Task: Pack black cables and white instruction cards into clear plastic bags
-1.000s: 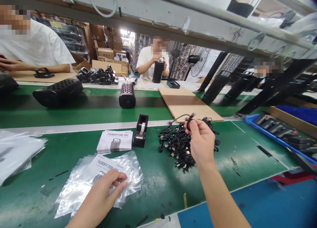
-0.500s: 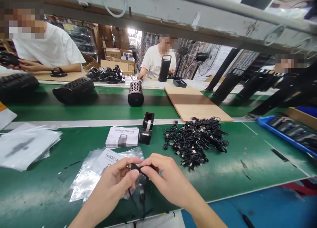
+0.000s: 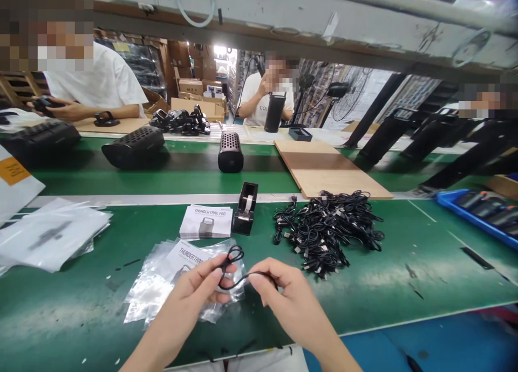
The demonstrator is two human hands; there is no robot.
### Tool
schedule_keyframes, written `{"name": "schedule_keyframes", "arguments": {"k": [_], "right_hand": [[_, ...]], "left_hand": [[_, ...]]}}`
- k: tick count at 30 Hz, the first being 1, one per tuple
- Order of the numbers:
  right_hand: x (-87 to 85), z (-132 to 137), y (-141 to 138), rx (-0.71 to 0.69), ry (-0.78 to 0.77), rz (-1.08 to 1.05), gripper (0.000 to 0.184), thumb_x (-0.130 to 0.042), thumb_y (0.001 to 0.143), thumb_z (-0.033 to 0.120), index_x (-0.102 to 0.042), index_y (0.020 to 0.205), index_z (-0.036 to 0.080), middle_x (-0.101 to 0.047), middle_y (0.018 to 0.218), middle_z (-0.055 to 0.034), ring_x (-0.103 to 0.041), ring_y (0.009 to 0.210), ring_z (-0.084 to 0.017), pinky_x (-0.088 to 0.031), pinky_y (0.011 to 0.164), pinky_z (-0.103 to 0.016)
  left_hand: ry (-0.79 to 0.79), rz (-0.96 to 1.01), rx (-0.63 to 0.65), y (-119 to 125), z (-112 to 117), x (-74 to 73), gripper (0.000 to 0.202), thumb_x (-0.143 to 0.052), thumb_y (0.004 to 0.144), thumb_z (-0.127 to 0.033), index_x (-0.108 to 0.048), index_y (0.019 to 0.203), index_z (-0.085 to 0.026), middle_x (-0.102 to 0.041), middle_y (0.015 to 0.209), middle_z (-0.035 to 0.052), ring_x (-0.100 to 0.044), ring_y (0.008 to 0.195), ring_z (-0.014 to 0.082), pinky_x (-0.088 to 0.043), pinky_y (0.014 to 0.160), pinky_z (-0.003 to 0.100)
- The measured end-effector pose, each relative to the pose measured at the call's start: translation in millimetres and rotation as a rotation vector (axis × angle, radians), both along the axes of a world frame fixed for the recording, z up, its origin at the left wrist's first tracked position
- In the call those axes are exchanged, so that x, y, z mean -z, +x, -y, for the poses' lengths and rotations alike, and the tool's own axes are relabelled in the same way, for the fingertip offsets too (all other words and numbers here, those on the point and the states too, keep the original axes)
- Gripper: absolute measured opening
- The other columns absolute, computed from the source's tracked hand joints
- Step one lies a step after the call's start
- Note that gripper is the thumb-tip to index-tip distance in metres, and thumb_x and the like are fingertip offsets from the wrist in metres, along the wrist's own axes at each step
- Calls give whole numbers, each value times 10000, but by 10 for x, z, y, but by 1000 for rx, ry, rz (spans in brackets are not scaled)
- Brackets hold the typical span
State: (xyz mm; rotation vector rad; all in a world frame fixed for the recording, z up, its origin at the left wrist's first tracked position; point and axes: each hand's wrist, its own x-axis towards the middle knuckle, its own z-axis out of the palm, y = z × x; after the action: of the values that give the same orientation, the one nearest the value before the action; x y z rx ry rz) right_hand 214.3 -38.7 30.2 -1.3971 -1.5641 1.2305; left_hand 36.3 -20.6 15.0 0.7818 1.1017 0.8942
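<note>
A thin black cable (image 3: pixel 236 252) is stretched between my two hands, partly looped. My left hand (image 3: pixel 200 286) is closed on its looped part, and a loop sticks up above the fingertips. My right hand (image 3: pixel 279 286) pinches the same cable a little to the right, with a curved length over its fingers. Beneath my left hand lie clear plastic bags (image 3: pixel 141 294) with a printed leaflet (image 3: pixel 182 256) on or in them. To the right of my hands rests a tangled pile of black USB cables (image 3: pixel 332 226).
A stack of printed booklets (image 3: pixel 206 221) stands beside a black tape dispenser (image 3: pixel 245 207). More plastic bags (image 3: pixel 52 234) lie left. Black speakers (image 3: pixel 230 152) and a wooden board (image 3: pixel 327 170) sit farther back. A blue tray (image 3: pixel 477 221) is at right. Co-workers sit across the bench.
My hands have moved apart, drawing a length of cable out between them, and a loop now rises above my left hand. The co-worker opposite has let go of the speaker and raised a hand.
</note>
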Motion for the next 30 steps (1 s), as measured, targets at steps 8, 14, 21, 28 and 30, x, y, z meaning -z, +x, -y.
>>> {"name": "schedule_keyframes", "arguments": {"k": [8, 14, 21, 28, 30], "right_hand": [[20, -57, -95, 29, 52, 176, 138, -507, 817, 302, -602, 771, 213, -592, 609, 30, -488, 554, -113, -359, 537, -215], [-78, -6, 179, -65, 161, 340, 216, -480, 839, 285, -617, 686, 218, -583, 750, -22, -523, 740, -163, -395, 671, -270], [158, -22, -98, 51, -293, -347, 214, -654, 694, 347, -561, 683, 153, -576, 506, 26, -505, 429, -81, -420, 433, -189], [311, -28, -319, 153, -413, -720, 329, -729, 618, 394, -529, 647, 135, -616, 496, -3, -557, 397, -82, -469, 416, -174], [329, 9, -353, 174, -431, -782, 307, -737, 617, 377, -574, 681, 125, -607, 496, 0, -549, 394, -85, -485, 419, -193]], "left_hand": [[8, 11, 202, 31, 105, 92, 479, -665, 715, -392, -573, 1133, -177, -603, 648, -10, -506, 574, 83, -416, 549, 187], [-104, 109, 36, -2, 93, 93, 473, -693, 689, -380, -583, 1117, -208, -558, 636, -30, -448, 550, 56, -400, 551, 156], [40, 36, -24, 112, 144, 217, 487, -603, 734, -487, -595, 1124, -196, -644, 806, 20, -554, 735, 123, -462, 705, 226], [122, -186, -1, 169, 289, 257, 578, -519, 739, -581, -538, 1196, -229, -562, 1234, 41, -481, 1144, 234, -389, 970, 348], [208, -330, -42, 192, 290, 264, 586, -522, 726, -593, -555, 1180, -224, -537, 1262, 40, -456, 1169, 235, -394, 964, 322]]}}
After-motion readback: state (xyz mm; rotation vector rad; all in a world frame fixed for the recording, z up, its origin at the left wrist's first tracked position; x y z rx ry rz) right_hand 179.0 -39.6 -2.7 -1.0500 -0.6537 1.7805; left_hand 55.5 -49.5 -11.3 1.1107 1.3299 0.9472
